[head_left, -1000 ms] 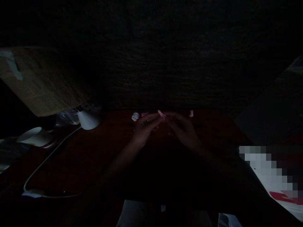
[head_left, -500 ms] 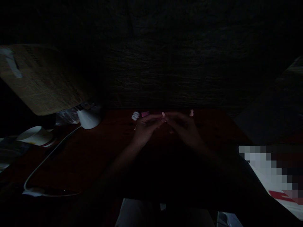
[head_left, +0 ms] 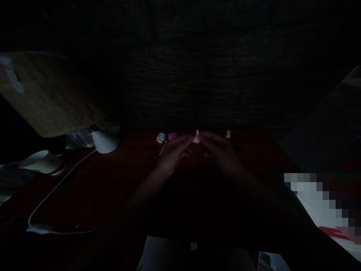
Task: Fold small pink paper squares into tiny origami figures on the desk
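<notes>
In the dim head view, a small pale pink piece (head_left: 196,137), soft-looking like modelling clay, is pinched between both hands near the table's far side. My left hand (head_left: 174,151) grips its left side between thumb and finger. From the right, my right hand (head_left: 218,148) holds the other side the same way. A crumpled white lump (head_left: 161,137) and a flat pink-purple piece (head_left: 172,136) lie just beyond my left hand. Past my right hand sits another small pink lump (head_left: 228,134). Fine detail is lost in the dark.
On the left stand a white cone-shaped lamp base (head_left: 105,142) with a cable (head_left: 60,183), a paper cup (head_left: 42,162) tipped over, and a cardboard box (head_left: 53,94). A dark wall closes off the table's far edge. A white bag (head_left: 313,214) is at the right.
The pink piece has turned between my fingers, and more of it shows now. My fingertips have moved slightly apart around it, and the lower fingers have uncurled a little.
</notes>
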### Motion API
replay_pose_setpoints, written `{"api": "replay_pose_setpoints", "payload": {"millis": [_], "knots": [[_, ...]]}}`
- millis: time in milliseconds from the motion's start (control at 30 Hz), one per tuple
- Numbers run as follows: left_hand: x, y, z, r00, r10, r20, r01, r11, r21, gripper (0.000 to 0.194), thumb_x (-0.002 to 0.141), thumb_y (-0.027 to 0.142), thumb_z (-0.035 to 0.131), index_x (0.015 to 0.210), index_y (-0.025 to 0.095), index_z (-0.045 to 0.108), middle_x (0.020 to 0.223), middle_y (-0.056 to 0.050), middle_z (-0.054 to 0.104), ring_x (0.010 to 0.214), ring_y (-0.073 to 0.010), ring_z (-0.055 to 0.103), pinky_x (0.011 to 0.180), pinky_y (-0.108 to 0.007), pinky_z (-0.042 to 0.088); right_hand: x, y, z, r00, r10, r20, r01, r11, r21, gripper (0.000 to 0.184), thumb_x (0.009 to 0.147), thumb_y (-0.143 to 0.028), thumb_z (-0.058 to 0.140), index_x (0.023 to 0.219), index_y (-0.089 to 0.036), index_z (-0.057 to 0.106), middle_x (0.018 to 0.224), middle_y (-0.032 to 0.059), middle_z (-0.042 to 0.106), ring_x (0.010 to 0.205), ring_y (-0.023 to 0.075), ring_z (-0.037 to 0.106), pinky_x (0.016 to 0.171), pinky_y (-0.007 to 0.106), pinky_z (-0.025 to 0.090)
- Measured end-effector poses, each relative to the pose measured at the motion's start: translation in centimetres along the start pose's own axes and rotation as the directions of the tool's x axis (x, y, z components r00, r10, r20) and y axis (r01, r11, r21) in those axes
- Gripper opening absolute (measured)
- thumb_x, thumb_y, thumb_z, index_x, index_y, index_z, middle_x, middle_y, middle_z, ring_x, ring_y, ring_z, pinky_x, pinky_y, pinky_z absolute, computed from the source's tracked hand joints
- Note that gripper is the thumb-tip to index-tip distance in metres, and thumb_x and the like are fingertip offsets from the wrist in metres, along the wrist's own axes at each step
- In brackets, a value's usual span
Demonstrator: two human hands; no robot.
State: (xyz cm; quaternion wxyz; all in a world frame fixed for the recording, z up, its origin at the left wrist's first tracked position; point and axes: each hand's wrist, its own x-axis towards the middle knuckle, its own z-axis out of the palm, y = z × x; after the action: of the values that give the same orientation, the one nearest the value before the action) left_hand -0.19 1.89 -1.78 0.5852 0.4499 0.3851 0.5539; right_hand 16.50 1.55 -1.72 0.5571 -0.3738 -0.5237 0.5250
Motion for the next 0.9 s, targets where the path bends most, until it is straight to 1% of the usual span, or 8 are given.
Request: {"api": "replay_pose_setpoints", "payload": {"millis": [100, 167, 267, 367, 500, 633, 767, 900], "knots": [[-0.04, 0.11, 0.06, 0.997, -0.078, 0.027, 0.080, 0.993, -0.087, 0.037, 0.065, 0.046, 0.094, 0.092, 0.022, 0.084, 0.096, -0.004, 0.078, 0.065, -0.0069, 0.061, 0.058, -0.018, 0.046, -0.03, 0.04, -0.02, 1.000, -0.016, 0.014, 0.016, 1.000, -0.015, 0.033, 0.079, -0.054, 0.082, 0.099, -0.028, 0.082, 0.093, 0.0012, 0.078, 0.062, 0.0108, 0.059, 0.054, 0.024, 0.050], [-0.14, 0.16, 0.16, 0.995, -0.087, 0.048, 0.091, 0.993, -0.080, 0.038, 0.066, 0.043, 0.094, 0.096, 0.023, 0.085, 0.100, -0.005, 0.079, 0.066, -0.0075, 0.062, 0.059, -0.019, 0.047, -0.02, 0.11, -0.02, 0.999, -0.025, 0.020, 0.025, 0.999, -0.036, 0.036, 0.080, -0.057, 0.080, 0.099, -0.027, 0.081, 0.092, 0.0018, 0.077, 0.063, 0.0118, 0.060, 0.055, 0.025, 0.050], [-0.29, 0.12, 0.31, 0.998, -0.041, 0.051, 0.041, 0.999, -0.010, 0.036, 0.070, 0.037, 0.092, 0.103, 0.025, 0.085, 0.104, -0.005, 0.080, 0.066, -0.0081, 0.063, 0.057, -0.019, 0.046, -0.05, 0.19, 0.02, 0.999, -0.020, 0.030, 0.022, 0.998, -0.067, 0.037, 0.084, -0.058, 0.077, 0.101, -0.026, 0.081, 0.088, 0.0020, 0.076, 0.065, 0.0129, 0.061, 0.056, 0.025, 0.050], [-0.32, -0.05, 0.34, 1.000, 0.003, 0.016, -0.003, 1.000, 0.018, 0.034, 0.073, 0.036, 0.090, 0.104, 0.026, 0.085, 0.104, -0.005, 0.080, 0.064, -0.0081, 0.063, 0.054, -0.019, 0.044, -0.14, 0.20, 0.10, 0.999, -0.018, 0.036, 0.020, 0.998, -0.059, 0.034, 0.085, -0.056, 0.077, 0.101, -0.026, 0.081, 0.083, 0.0011, 0.074, 0.063, 0.0123, 0.060, 0.056, 0.025, 0.050], [-0.24, -0.18, 0.20, 1.000, 0.027, 0.001, -0.027, 0.999, 0.026, 0.032, 0.072, 0.037, 0.090, 0.101, 0.026, 0.085, 0.099, -0.005, 0.080, 0.063, -0.0087, 0.064, 0.053, -0.020, 0.043, -0.19, 0.15, 0.15, 0.999, -0.009, 0.043, 0.012, 0.998, -0.056, 0.035, 0.083, -0.056, 0.079, 0.103, -0.028, 0.081, 0.093, 0.0018, 0.078, 0.067, 0.0133, 0.063, 0.055, 0.025, 0.051], [-0.19, -0.03, 0.15, 1.000, 0.009, 0.020, -0.008, 1.000, -0.017, 0.034, 0.069, 0.040, 0.092, 0.098, 0.024, 0.084, 0.092, -0.004, 0.078, 0.064, -0.0092, 0.064, 0.054, -0.020, 0.044, -0.10, 0.21, 0.07, 0.998, -0.010, 0.063, 0.014, 0.998, -0.058, 0.034, 0.081, -0.052, 0.082, 0.105, -0.028, 0.081, 0.094, 0.0017, 0.078, 0.069, 0.0136, 0.063, 0.056, 0.025, 0.051], [-0.22, 0.04, 0.25, 0.999, -0.019, 0.046, 0.020, 0.999, -0.036, 0.037, 0.068, 0.040, 0.093, 0.099, 0.023, 0.082, 0.092, -0.003, 0.078, 0.063, -0.0091, 0.065, 0.055, -0.020, 0.046, 0.05, 0.43, -0.08, 0.998, -0.019, 0.065, 0.022, 0.999, -0.050, 0.034, 0.082, -0.052, 0.081, 0.104, -0.027, 0.081, 0.090, 0.0014, 0.077, 0.066, 0.0124, 0.062, 0.057, 0.025, 0.051], [-0.28, -0.22, 0.47, 0.996, 0.086, 0.020, -0.087, 0.995, 0.043, 0.033, 0.071, 0.043, 0.091, 0.095, 0.023, 0.081, 0.090, -0.004, 0.079, 0.061, -0.0097, 0.062, 0.053, -0.022, 0.044, 0.05, 0.46, -0.19, 0.997, -0.005, 0.080, 0.013, 0.996, -0.091, 0.036, 0.083, -0.053, 0.080, 0.108, -0.027, 0.081, 0.083, 0.0002, 0.074, 0.064, 0.0126, 0.060, 0.056, 0.026, 0.050]]}}
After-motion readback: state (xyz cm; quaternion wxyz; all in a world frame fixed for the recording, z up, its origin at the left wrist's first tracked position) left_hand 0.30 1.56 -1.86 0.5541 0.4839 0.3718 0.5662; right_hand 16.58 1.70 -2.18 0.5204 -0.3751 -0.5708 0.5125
